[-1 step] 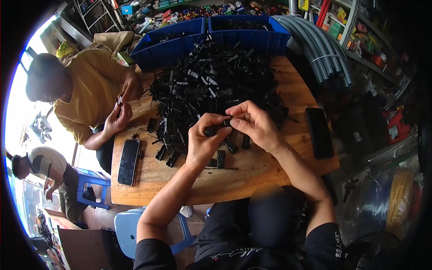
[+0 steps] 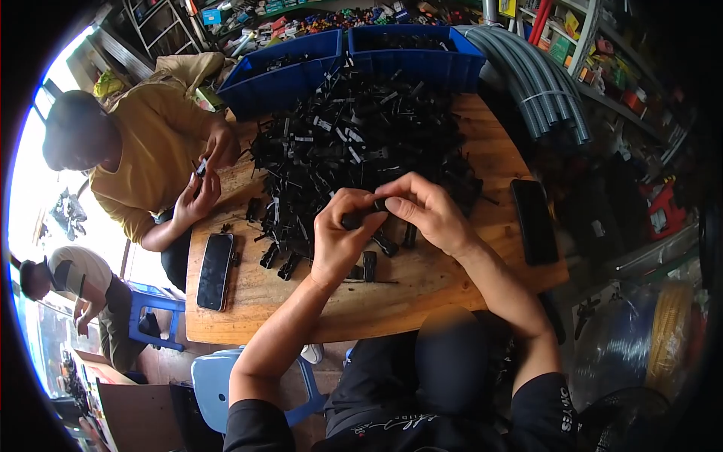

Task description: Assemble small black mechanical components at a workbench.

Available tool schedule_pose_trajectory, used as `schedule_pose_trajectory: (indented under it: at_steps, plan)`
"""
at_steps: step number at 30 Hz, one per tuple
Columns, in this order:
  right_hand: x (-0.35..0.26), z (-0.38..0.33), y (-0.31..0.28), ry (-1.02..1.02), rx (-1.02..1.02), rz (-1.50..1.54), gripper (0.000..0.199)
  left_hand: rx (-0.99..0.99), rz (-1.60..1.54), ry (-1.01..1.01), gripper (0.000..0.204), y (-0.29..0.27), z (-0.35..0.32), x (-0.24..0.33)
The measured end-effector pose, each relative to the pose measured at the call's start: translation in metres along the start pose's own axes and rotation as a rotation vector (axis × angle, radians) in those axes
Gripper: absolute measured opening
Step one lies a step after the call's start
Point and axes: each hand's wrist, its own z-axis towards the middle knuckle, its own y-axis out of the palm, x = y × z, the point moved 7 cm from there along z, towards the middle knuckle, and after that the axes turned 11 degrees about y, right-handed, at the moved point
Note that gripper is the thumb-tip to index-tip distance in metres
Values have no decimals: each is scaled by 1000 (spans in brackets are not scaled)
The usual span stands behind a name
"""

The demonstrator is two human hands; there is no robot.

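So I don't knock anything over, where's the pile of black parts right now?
In the head view, the pile covers the table's middle, mostly beyond your left hand and right hand, before two blue bins.

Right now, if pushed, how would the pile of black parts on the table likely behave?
The pile of black parts would probably shift piecemeal, being many separate pieces. Thin strands poking out might snag neighbours. Stray pieces along its near edge could slide on the wooden table.
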Motion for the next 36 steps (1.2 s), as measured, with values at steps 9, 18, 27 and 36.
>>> schedule_pose_trajectory:
  at_steps: [9, 18, 27, 36]
  plan:
    - [16, 4, 1, 154, -36, 246, 10, -16, 208, 135, 19, 3, 0, 18]
    - [-33, -13, 3, -356, 53, -400, 35, 202, -346, -513, 17, -14, -6, -27]
    - [-32, -28, 27, -589, 285, -1050, 46, 68, -355, -570, 16, 8, -19, -29]
    - [-20, -15, 17, -501, 299, -985, 29, 12, -35, -406, 30, 9, -11, -22]
